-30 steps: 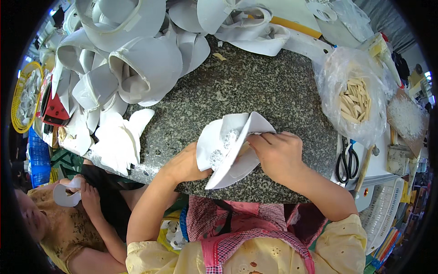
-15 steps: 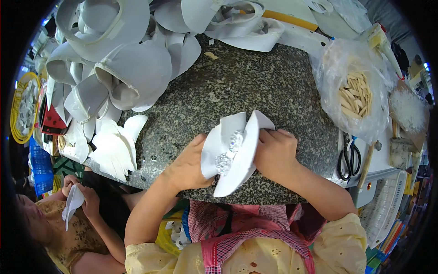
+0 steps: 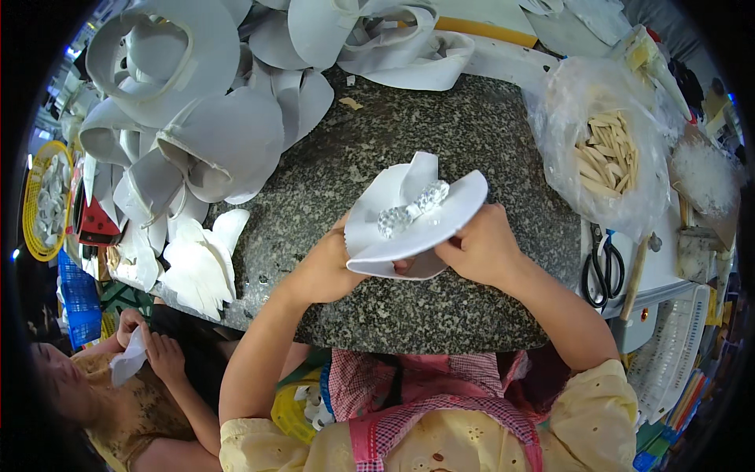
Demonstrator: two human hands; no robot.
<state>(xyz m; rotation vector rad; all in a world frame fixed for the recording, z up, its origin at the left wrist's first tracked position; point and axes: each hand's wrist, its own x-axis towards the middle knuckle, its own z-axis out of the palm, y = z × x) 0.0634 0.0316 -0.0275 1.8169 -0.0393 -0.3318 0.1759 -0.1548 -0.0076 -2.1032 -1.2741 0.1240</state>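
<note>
Between my hands, above the stone slab, is a white shoe upper (image 3: pixel 366 212), curved and thin, with a glittering bow ornament (image 3: pixel 413 211) on it. My left hand (image 3: pixel 324 263) grips its left side, the fingers partly hidden behind the piece. At the right edge, my right hand (image 3: pixel 489 245) is closed on the same upper, thumb toward its underside. A fingertip shows below, through the opening. A stack of flat white cut pieces (image 3: pixel 197 263) lies on the slab to the left of my left hand.
Large white uppers (image 3: pixel 228 141) are heaped at the back left. A clear plastic bag (image 3: pixel 558 157) of beige slips lies at the right, near black-handled scissors (image 3: pixel 604 275). At lower left a co-worker (image 3: pixel 141 393) holds a white piece. The speckled stone slab (image 3: pixel 440 315) has a rounded front edge.
The upper has tilted from nearly on edge to flatter and moved slightly away from me, so the bow faces up more. My hands turned with it and kept their hold.
</note>
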